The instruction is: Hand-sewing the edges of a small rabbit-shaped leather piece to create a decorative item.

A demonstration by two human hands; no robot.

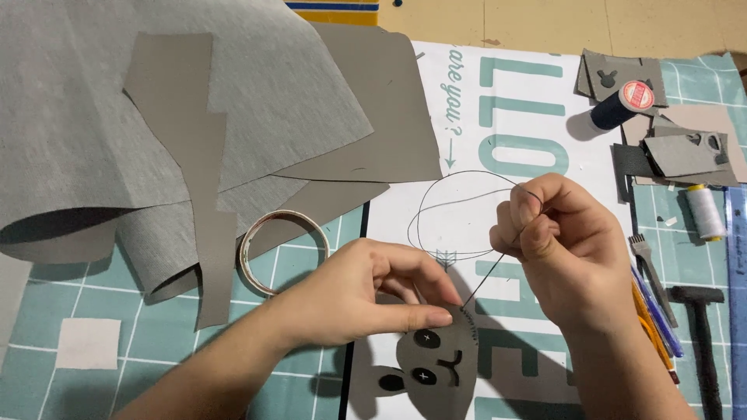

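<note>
My left hand point(366, 299) pinches the top edge of a grey felt animal face point(436, 365) with black eyes and a stitched mouth, lying at the bottom centre. My right hand point(556, 241) is raised just right of it, its fingers closed on a needle with dark thread point(459, 210). The thread runs taut from the felt's edge up to the fingers and loops in a wide oval over the white printed sheet point(467, 117).
Large grey felt sheets point(156, 117) cover the upper left, with a tape roll point(282, 249) beside them. Right side: a navy thread spool point(618, 105), a white spool point(706, 211), felt scraps point(677, 152), pens point(654, 311), and a dark hammer-like tool point(700, 334).
</note>
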